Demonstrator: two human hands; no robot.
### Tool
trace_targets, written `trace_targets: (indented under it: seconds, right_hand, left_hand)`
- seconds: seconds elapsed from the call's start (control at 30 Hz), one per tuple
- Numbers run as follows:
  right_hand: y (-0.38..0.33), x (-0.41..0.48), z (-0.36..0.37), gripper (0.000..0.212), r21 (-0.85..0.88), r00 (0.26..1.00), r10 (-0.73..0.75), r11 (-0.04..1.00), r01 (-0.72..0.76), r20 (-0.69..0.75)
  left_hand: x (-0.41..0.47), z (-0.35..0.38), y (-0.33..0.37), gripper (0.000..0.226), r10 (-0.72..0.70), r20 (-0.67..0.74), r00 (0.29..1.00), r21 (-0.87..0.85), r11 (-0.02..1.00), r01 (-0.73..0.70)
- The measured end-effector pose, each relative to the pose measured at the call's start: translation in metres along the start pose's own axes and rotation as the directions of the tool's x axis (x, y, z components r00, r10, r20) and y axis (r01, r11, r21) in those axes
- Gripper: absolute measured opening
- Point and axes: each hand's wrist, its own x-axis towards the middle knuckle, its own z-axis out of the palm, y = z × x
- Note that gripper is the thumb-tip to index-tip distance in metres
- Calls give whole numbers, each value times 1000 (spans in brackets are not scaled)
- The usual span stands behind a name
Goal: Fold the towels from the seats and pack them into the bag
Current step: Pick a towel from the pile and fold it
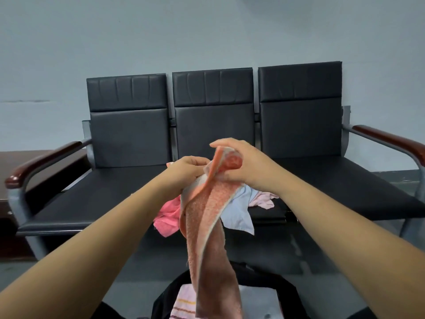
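I see a black three-seat bench [103, 199]. On its middle seat, at the front edge, one heap: bright pink towel [166, 217], light blue towel [239, 215], pale pink towel [264, 201]. Black bag [282, 286] on grey floor [322, 261] in front.

A dark brown wooden cabinet [23, 157] stands against the grey wall [207, 31].

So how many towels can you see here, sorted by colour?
Orange towel, held by left hand and right hand: 1
Bright pink towel, on the bench: 1
Light blue towel, on the bench: 1
Pale pink towel, on the bench: 1
Striped pink towel, in the bag: 1
White towel, in the bag: 1
Total: 6
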Motion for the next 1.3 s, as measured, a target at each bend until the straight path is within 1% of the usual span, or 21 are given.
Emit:
trace_targets:
  seconds: [0.03, 0.1, 0.13, 0.17, 0.2, 0.23, 0.3, 0.33, 0.43, 0.5, 0.6, 0.73, 0.83, 0.87, 0.93, 0.97, 1.07, 1.13, 1.17, 1.23, 1.3]
  right_hand:
    - [-1, 1, 1, 38, -42, 1000, -17, 999, 18, 18]
    - [-1, 4, 4, 16, -72, 1000, -19, 997, 18, -7]
    - [-1, 5, 5, 15, -54, 1000, -15, 998, 13, -27]
    - [-2, 6, 5, 33, -20, 998, -16, 1000, 15, -61]
    - [-2, 6, 5, 47, 21, 993, 1, 1000, 2, -116]
    - [-2, 7, 4, 48, 72, 984, 23, 997, -10, -179]
    - [-2, 9, 2, 39, 193, 956, 111, 979, -59, -270]
    - [-1, 11, 1, 37, 237, 946, 166, 966, -99, -280]
    - [0, 15, 3, 33, 226, 950, 206, 962, -153, -236]
    - [-1, 15, 3, 30, 221, 947, 219, 961, -167, -236]
    - [-1, 14, 2, 33, 215, 947, 231, 959, -183, -226]
    - [3, 9, 1, 24, 264, 954, 199, 955, -137, -224]
    - [8, 9, -1, 18, 299, 936, 190, 949, -98, -295]
    - [10, 11, -2, 17, 297, 923, 205, 949, -107, -324]
    - [18, 16, -5, 19, 322, 885, 254, 938, -128, -389]
    - [24, 18, -8, 20, 347, 859, 286, 928, -137, -424]
    - [47, 22, -18, 23, 370, 766, 396, 902, -222, -506]
    - [64, 22, -22, 27, 357, 705, 454, 886, -296, -544]
    - [70, 21, -24, 26, 355, 686, 475, 877, -323, -551]
    - [81, 18, -24, 24, 353, 667, 517, 856, -379, -536]
    - [89, 16, -22, 20, 365, 646, 563, 826, -429, -515]
  left_hand:
    - [1, -1, -2, 20, -15, 0, 1000, -5, 1000, 15]
    - [4, -3, -6, 16, -50, -13, 999, 7, 999, 50]
    - [5, -3, -9, 18, -66, -14, 998, 20, 998, 67]
    - [4, -2, -10, 17, -67, 0, 998, 19, 998, 67]
    - [3, -1, -11, 17, -40, 31, 999, -12, 999, 40]
    - [0, 2, -10, 25, 7, 61, 998, -58, 998, -3]
    - [-7, 6, -6, 42, 93, 92, 991, -136, 987, -80]
    - [-11, 8, -4, 42, 142, 92, 986, -117, 984, -131]
    - [-14, 14, 1, 27, 289, 12, 957, 91, 953, -289]
    - [-11, 14, 1, 21, 336, -61, 940, 81, 940, -331]
    - [-9, 9, 2, 18, 366, -72, 928, 100, 928, -359]
    - [-7, 7, 4, 22, 305, -85, 949, 116, 949, -295]
    - [-3, 6, -6, 20, 245, 48, 968, 230, 941, -249]
    - [0, 6, -14, 19, 228, 82, 970, 362, 900, -242]
    - [6, 1, -37, 19, 163, 57, 985, 647, 746, -161]
    - [8, -3, -50, 21, 109, 22, 994, 719, 689, -91]
    - [8, -20, -85, 33, -61, -42, 997, 784, 617, 71]
    - [6, -37, -102, 33, -101, -80, 992, 751, 648, 126]
    - [5, -45, -107, 29, -102, -96, 990, 673, 726, 140]
    - [2, -59, -111, 28, -75, -128, 989, 408, 905, 122]
    - [0, -64, -103, 23, -63, -136, 989, 139, 987, 82]
